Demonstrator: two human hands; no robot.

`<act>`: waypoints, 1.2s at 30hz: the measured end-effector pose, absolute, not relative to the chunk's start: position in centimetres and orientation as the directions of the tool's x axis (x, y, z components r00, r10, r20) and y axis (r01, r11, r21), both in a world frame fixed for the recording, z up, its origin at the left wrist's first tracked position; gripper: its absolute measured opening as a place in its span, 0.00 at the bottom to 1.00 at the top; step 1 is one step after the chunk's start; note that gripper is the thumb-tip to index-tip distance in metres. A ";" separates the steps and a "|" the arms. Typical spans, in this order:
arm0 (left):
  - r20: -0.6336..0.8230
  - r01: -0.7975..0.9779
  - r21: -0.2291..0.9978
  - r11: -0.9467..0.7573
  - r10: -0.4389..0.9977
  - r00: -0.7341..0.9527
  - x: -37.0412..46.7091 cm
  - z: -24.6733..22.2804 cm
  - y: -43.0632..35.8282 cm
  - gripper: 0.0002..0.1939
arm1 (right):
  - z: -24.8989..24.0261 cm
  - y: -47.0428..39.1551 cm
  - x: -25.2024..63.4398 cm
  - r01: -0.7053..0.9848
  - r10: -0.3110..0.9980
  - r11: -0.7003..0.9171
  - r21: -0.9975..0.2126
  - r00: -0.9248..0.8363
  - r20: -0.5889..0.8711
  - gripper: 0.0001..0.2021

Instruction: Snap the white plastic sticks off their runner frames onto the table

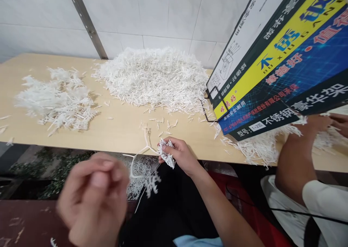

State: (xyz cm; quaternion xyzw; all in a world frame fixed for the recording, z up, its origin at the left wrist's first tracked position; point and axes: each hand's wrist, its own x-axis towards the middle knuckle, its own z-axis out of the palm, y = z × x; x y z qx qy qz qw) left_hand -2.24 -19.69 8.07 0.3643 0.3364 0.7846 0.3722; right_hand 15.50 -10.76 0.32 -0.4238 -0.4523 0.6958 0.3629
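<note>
My right hand (181, 154) is closed around a bunch of small white plastic sticks (166, 154) at the table's front edge. Nearer the camera, my left hand (95, 200) is blurred, its fingers curled and thumb pressed in; whether something is between them cannot be made out. A thin white branched plastic strand (146, 145) with a blurred clump of tips (151, 183) shows between my hands, next to the bunch. On the table beyond lies a large heap of white plastic sticks (154, 80), with a few loose sticks (171, 124) in front.
A smaller pile of white branched pieces (58, 98) lies left on the wooden table (119, 131). At right, a big printed box (282, 69) leans beside a black wire stand (214, 105). Beyond it, another person's arm (296, 160) reaches over more white pieces (261, 147).
</note>
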 end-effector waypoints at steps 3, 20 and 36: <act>0.141 -0.720 0.638 -0.273 0.961 -0.238 1.5 8.3 -18.7 0.08 | 0.2 -10.6 15.6 -0.024 0.909 -0.208 -0.978 -0.373 -0.184 0.13; 0.105 0.313 0.937 -0.158 0.978 0.180 -0.4 -0.2 -7.9 0.11 | 1.0 -7.4 17.3 0.001 0.967 0.006 -1.000 -0.255 0.006 0.12; 0.035 0.371 0.919 -0.133 0.965 0.261 -0.4 -0.6 -8.1 0.19 | 0.5 -6.2 20.3 0.080 0.877 0.415 -0.906 -0.301 0.375 0.19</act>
